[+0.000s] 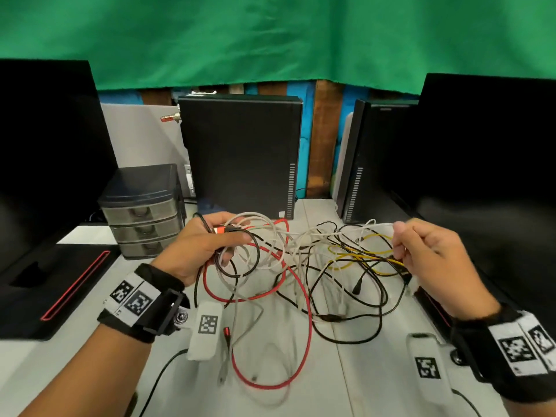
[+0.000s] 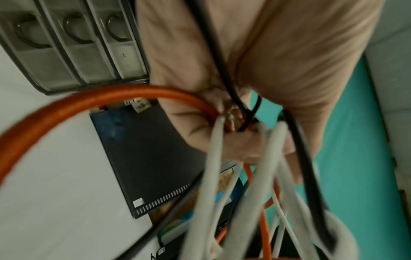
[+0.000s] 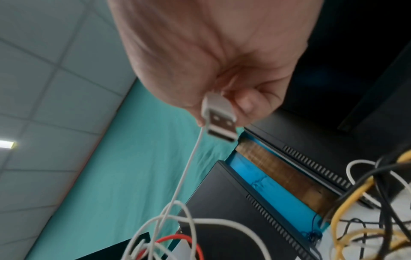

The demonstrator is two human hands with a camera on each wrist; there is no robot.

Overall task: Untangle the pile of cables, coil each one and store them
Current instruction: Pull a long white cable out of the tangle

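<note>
A tangle of cables (image 1: 304, 266) lies on the white table (image 1: 376, 380), partly lifted: white, black, a red cable (image 1: 304, 335) and a yellow cable (image 1: 358, 257). My left hand (image 1: 207, 245) grips a bunch of white, black and red strands (image 2: 235, 123) above the table's left middle. My right hand (image 1: 421, 251) pinches a thin white cable (image 1: 355, 231) at its USB plug end (image 3: 219, 117), held up at the right. The white strand runs taut between both hands.
A small grey drawer unit (image 1: 143, 212) stands left of the hands. Two black computer towers (image 1: 240, 155) (image 1: 370, 164) stand behind the cables. Dark monitors (image 1: 45, 152) flank both sides. Green cloth (image 1: 270, 40) hangs at the back.
</note>
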